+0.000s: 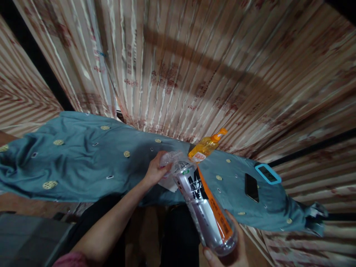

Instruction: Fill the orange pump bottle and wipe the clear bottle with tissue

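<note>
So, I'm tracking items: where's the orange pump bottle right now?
In the head view, the orange pump bottle is just right of centre, on the teal cloth near the striped curtain, beyond the silver-labelled bottle in the right hand.

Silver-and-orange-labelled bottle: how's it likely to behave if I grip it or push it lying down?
The bottle would probably roll if pushed on its side, since its body looks round. Its glossy label may feel slippery. It could be light for its size: no liquid plainly shows at the clear base, though the label hides most of the inside.
</note>
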Demonstrator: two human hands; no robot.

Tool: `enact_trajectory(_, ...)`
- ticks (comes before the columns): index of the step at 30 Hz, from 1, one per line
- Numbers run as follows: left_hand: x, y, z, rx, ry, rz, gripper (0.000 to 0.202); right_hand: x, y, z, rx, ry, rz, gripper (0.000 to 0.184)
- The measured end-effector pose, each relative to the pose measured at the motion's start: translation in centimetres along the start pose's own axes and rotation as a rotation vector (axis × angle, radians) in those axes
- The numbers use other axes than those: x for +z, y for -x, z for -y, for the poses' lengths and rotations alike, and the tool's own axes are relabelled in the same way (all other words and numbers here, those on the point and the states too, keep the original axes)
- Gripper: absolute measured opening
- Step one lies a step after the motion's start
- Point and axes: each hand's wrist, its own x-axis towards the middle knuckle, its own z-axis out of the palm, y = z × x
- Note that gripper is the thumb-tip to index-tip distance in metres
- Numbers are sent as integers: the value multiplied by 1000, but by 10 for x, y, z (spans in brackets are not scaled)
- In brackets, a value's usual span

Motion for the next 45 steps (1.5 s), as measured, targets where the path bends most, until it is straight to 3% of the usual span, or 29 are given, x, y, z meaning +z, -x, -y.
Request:
enact_trajectory(16, 2, 0, -3, -17, 4, 14, 45, -3, -1, 12, -73, 98, -26, 96)
enact_trajectory(30, 3, -1, -5, -13, 13, -6, 47, 1, 0, 30, -56, 120, -62, 82)
enact_trajectory(45, 2, -3, -5, -12, 19, -40, 42, 5, 2, 38, 22, 93, -60, 90)
